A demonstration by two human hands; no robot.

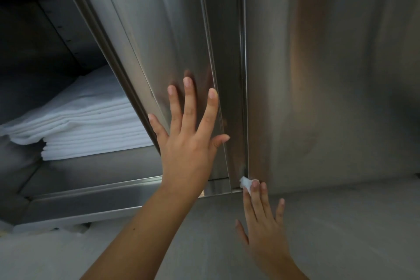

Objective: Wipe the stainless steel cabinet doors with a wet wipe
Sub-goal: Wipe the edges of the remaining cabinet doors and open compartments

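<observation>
Wipe (246, 183), crumpled and white, sits under the straight-fingered right hand (266, 232); left hand (188, 143) lies spread on brushed steel door (159, 41).

Left hand (188, 143): bare, slim build, long fingers (189, 102), faint tendon lines across back. Nails (187, 81) trimmed short, rounded, plain (thumbnail slightly longer, tip reaching past fingertip). Left forearm (141, 234): bare along whole visible length, from wrist to where view cuts it; small mole (136, 230) on it, roughly midway. Right hand (266, 232): bare as well, same slender fingers, same short plain nails. Right forearm (293, 270): bare, only short stretch past wrist showing.
</observation>
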